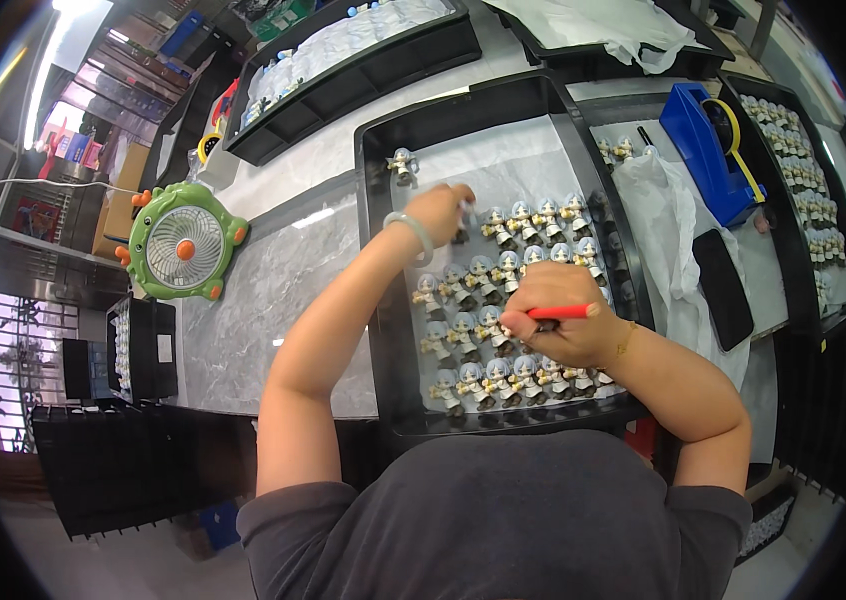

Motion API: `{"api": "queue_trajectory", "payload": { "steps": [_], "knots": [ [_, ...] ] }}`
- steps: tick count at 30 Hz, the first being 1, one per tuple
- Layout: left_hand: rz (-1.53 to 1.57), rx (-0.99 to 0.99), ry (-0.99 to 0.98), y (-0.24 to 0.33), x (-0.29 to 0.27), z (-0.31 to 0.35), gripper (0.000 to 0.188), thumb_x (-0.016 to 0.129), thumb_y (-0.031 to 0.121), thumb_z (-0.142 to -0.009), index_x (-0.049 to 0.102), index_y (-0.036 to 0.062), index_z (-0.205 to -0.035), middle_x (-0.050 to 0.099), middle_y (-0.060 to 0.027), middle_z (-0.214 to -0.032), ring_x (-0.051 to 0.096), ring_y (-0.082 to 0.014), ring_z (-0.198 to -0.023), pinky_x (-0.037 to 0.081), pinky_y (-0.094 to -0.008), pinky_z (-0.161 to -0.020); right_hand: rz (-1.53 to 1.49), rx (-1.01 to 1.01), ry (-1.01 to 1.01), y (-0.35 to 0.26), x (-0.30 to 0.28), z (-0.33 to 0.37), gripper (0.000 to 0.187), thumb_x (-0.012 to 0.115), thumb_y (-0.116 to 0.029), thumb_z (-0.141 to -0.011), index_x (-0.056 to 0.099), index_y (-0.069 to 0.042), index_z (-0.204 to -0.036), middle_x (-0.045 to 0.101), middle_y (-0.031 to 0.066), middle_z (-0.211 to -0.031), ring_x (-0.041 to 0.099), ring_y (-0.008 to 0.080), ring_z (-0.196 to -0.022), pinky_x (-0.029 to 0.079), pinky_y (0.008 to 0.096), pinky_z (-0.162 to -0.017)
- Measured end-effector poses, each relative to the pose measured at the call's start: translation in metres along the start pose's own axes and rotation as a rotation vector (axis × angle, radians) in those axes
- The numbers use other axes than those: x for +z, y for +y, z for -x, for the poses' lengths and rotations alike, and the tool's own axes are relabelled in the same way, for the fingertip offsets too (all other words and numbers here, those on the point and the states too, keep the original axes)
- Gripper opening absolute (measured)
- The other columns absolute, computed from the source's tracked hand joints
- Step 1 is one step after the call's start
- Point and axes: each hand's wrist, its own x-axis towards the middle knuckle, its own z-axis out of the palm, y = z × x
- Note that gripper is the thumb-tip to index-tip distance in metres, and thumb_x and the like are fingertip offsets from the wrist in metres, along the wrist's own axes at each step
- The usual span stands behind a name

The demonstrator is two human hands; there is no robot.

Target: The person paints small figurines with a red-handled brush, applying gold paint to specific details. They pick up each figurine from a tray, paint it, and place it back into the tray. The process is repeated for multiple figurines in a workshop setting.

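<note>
A black tray (371, 300) lined with white sheet lies in front of me, holding rows of small figurines (470, 380) with pale blue hair and white-and-gold clothes. My left hand (437, 216), a pale bangle on its wrist, reaches into the tray with fingers pinched on a figurine (461, 234) at the left end of the farthest row; the fingers partly hide it. My right hand (565, 312) is closed around a slim red-handled tool (573, 312), like a pen or brush, above the middle rows. Its tip is hidden. One figurine (402, 166) stands alone in the tray's far left corner.
To the left, a green animal-shaped fan (185, 242) stands on the grey marbled table (293, 260). At right are a blue tape dispenser (705, 160), a black phone (722, 290), white sheeting (648, 220) and another tray of figurines (805, 190). More black trays (343, 80) line the back.
</note>
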Motion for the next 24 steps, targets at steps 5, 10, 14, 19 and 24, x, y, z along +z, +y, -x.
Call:
{"api": "queue_trajectory", "payload": {
  "steps": [5, 10, 14, 19, 24],
  "knots": [
    [1.260, 0.028, 0.389, 0.083, -0.045, 0.062, 0.035, 0.041, 0.011, -0.085, 0.041, 0.0109, -0.119, 0.052, -0.0104, -0.093, 0.057, -0.0251, -0.082, 0.045, -0.0334, -0.073, -0.079, 0.104, 0.064, 0.001, -0.011, -0.003, 0.008, 0.059, -0.010, -0.072, 0.057, -0.006, -0.066, 0.054, 0.0046, -0.061, 0.049, 0.0197, -0.053, 0.038, 0.0293, -0.050],
    [1.713, 0.300, 0.238, 0.111, -0.044, 0.104, 0.058, 0.049, 0.014, -0.075, 0.026, 0.0024, -0.127, 0.043, -0.0145, -0.113, 0.054, -0.0236, -0.083, 0.045, -0.0340, -0.074, -0.173, 0.216, 0.274, 0.008, -0.009, -0.002, 0.015, 0.051, -0.008, -0.078, 0.055, -0.002, -0.066, 0.053, 0.0051, -0.060, 0.048, 0.0140, -0.053, 0.037, 0.0262, -0.051],
    [1.644, 0.385, 0.258, 0.117, -0.039, 0.115, 0.085, 0.064, 0.016, -0.056, 0.020, 0.0059, -0.129, 0.036, -0.0181, -0.121, 0.051, -0.0251, -0.086, 0.045, -0.0365, -0.075, -0.203, 0.268, 0.383, 0.011, -0.011, 0.001, 0.021, 0.047, -0.012, -0.083, 0.054, -0.001, -0.067, 0.053, 0.0040, -0.063, 0.047, 0.0096, -0.058, 0.035, 0.0230, -0.053],
    [1.629, 0.530, 0.174, 0.118, -0.036, 0.124, 0.077, 0.060, -0.005, -0.057, 0.025, 0.0210, -0.120, 0.030, -0.0144, -0.125, 0.050, -0.0246, -0.093, 0.043, -0.0384, -0.082, -0.251, 0.334, 0.405, 0.006, -0.013, 0.002, 0.024, 0.046, -0.015, -0.085, 0.054, -0.001, -0.068, 0.052, 0.0027, -0.065, 0.043, 0.0079, -0.058, 0.033, 0.0215, -0.054],
    [1.517, 0.581, 0.164, 0.115, -0.038, 0.122, 0.080, 0.060, -0.009, -0.055, 0.020, 0.0255, -0.115, 0.031, -0.0172, -0.124, 0.050, -0.0250, -0.093, 0.042, -0.0347, -0.079, -0.245, 0.331, 0.376, 0.005, -0.015, 0.001, 0.023, 0.045, -0.013, -0.085, 0.054, 0.000, -0.068, 0.053, 0.0047, -0.065, 0.046, 0.0092, -0.061, 0.035, 0.0218, -0.056]
  ]
}}
